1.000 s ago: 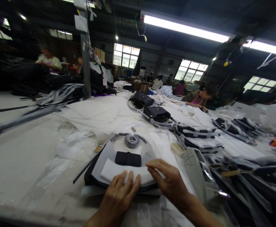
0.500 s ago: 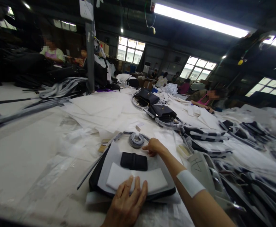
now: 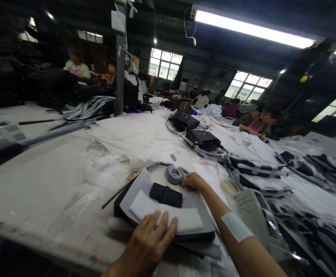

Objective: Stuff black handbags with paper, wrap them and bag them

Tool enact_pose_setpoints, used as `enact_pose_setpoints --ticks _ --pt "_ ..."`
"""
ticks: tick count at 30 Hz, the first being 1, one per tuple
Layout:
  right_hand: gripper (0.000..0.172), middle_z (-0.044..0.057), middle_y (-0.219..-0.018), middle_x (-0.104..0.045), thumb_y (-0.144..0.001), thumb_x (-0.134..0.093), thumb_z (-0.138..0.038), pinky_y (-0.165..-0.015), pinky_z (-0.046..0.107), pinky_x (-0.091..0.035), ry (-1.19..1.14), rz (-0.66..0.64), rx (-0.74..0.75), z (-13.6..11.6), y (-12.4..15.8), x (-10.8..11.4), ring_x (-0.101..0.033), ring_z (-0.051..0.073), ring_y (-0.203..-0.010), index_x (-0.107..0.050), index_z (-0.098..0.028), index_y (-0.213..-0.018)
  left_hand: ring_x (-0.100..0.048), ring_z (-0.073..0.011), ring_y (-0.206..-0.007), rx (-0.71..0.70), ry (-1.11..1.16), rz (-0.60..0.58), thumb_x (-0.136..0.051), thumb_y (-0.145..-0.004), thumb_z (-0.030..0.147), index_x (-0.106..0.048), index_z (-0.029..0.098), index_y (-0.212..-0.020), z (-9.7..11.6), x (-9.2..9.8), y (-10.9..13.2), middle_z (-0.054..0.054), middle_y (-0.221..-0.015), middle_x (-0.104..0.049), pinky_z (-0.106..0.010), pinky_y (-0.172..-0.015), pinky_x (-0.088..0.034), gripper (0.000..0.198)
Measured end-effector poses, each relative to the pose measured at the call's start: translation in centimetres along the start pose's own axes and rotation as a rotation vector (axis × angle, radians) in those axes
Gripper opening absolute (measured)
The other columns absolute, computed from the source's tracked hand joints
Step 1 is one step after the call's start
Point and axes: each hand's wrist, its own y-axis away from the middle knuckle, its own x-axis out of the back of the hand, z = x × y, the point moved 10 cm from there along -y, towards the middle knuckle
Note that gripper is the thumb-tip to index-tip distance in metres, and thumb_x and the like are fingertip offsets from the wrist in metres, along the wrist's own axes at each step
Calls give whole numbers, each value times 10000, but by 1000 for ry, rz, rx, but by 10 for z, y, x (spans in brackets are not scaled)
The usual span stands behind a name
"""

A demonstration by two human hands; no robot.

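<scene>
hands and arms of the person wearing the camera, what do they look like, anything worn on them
Both are bare: no gloves, no sleeves in view, no rings or watch that I can make out. The left hand shows bare up to the wrist. The right hand leads to a bare forearm with a white rectangular patch stuck across it.

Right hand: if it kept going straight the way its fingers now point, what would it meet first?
The right hand points away and left, at the grey strap coil. It would likely meet that coil first; they may touch already, depth being unclear.
</scene>
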Motion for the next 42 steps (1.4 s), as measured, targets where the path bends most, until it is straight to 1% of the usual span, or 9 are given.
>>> enact_pose_setpoints --ticks 8,13,17,20,24,28,35,39,42 --pt "212 -89 -453 -504 -634 -765 -109 -429 184 -351 -106 65 135 -6 14 12 -489 86 -440 -565 -174 -662 -588 -226 -1086 17 -56 -15 -299 -1021 152 -616 234 -1280 1 4 9 -53 -1184 -662 -360 -938 -387 417" --pt "368 -2 -754 -692 -718 -693 -148 -597 224 -499 -154 161 292 -21 33 25 -641 136 -651 -596 -137 -1073 -583 -246 -1119 -15 -109 -37 -364 -1008 191 -580 205 -1311 14 -6 12 -91 -1206 -640 -390 -981 -377 372" --pt "530 114 -1106 -687 -779 -636 -175 -815 327 -518 -67 340 417 -37 57 51 -662 206 -940 -509 -139 -1292 -576 -244 -1141 -32 -109 -27 -371 -1010 222 -573 197 -1314 13 -4 13 -94 -1210 -637 -384 -1001 -378 366" --pt "270 102 -1135 -678 -868 -575 -245 -941 348 -456 57 387 550 -56 81 52 -628 222 -1043 -636 -182 -1123 -580 -242 -1142 -40 -94 -25 -368 -1012 214 -568 194 -1323 12 -1 13 -95 -1225 -636 -378 -1006 -374 370" --pt "73 0 -872 -735 -843 -655 -261 -835 263 -460 268 158 689 -72 105 7 -674 183 -874 -717 -243 -812 -580 -248 -1144 -27 -76 -18 -367 -1018 208 -577 189 -1315 12 -1 14 -92 -1223 -644 -370 -992 -383 365" --pt "217 45 -853 -737 -932 -562 -316 -769 298 -427 412 145 626 -61 106 -17 -675 223 -860 -682 -213 -783 -591 -246 -1129 69 -25 55 -297 -1029 182 -615 199 -1268 10 -3 17 -69 -1196 -663 -378 -1004 -386 398" --pt "325 57 -870 -724 -1021 -376 -370 -711 300 -390 388 267 409 -30 82 -9 -670 229 -853 -614 -217 -861 -573 -261 -1172 126 17 107 -336 -1024 197 -606 194 -1277 9 -8 22 -72 -1210 -661 -390 -1038 -377 371" --pt "204 78 -912 -711 -986 -398 -270 -740 300 -408 286 394 298 -13 70 2 -669 227 -868 -579 -190 -1035 -572 -248 -1165 130 5 94 -325 -1035 219 -622 206 -1254 8 -8 21 -60 -1197 -660 -380 -1042 -362 369" --pt "349 136 -1036 -706 -934 -480 -273 -800 317 -437 190 439 230 -1 60 6 -674 251 -957 -505 -121 -1248 -577 -241 -1147 139 4 108 -302 -1040 219 -628 203 -1235 8 -8 19 -69 -1183 -657 -381 -1036 -355 381"
